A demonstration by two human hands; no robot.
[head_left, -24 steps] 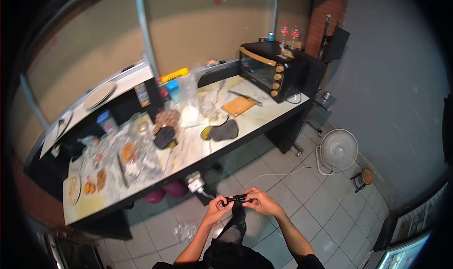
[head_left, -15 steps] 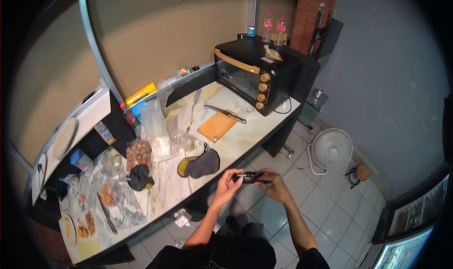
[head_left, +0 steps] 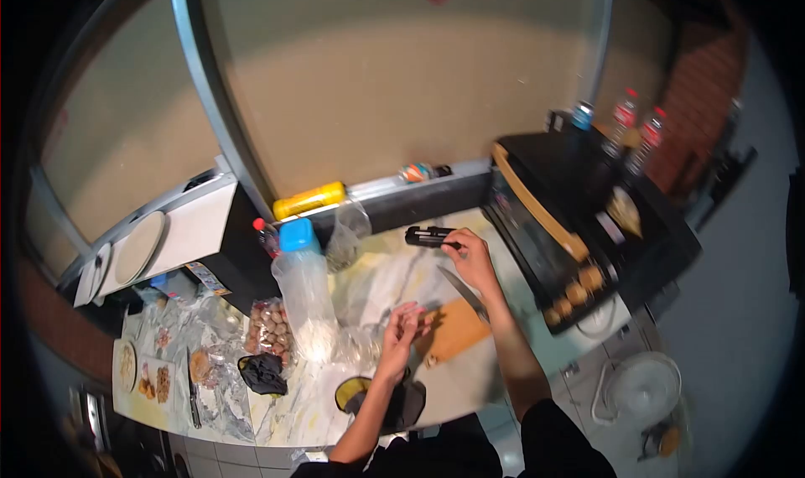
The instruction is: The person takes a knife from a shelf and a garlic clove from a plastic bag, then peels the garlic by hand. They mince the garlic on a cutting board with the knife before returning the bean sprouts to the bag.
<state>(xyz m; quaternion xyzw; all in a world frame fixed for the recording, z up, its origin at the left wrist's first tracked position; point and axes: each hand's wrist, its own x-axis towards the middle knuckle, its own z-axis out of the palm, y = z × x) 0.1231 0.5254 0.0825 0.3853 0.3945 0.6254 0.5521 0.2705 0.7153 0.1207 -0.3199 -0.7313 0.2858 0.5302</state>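
My right hand (head_left: 471,258) is closed on one end of a slim black tool (head_left: 428,236) with a pale strip along it; its exact kind does not show. It is held over the back of the marbled counter, near the oven front. My left hand (head_left: 402,337) holds nothing, its fingers apart, just left of the wooden cutting board (head_left: 457,331). A knife (head_left: 461,288) with a dark blade lies across the board, its handle partly behind my right forearm. Beneath my left wrist is a dark grey cloth piece with yellow lining (head_left: 409,404), partly covered by the arm.
A black oven (head_left: 537,226) stands at the right, with bottles (head_left: 646,138) on top. A blue-lidded container (head_left: 296,236), a bag of round brown items (head_left: 268,329) and a black cloth bundle (head_left: 262,374) are at the left. Another knife (head_left: 194,394) lies farther left.
My right hand has carried the black tool forward over the counter. My left hand has let go of it and moved over the counter beside the board. The view has turned toward the wall.
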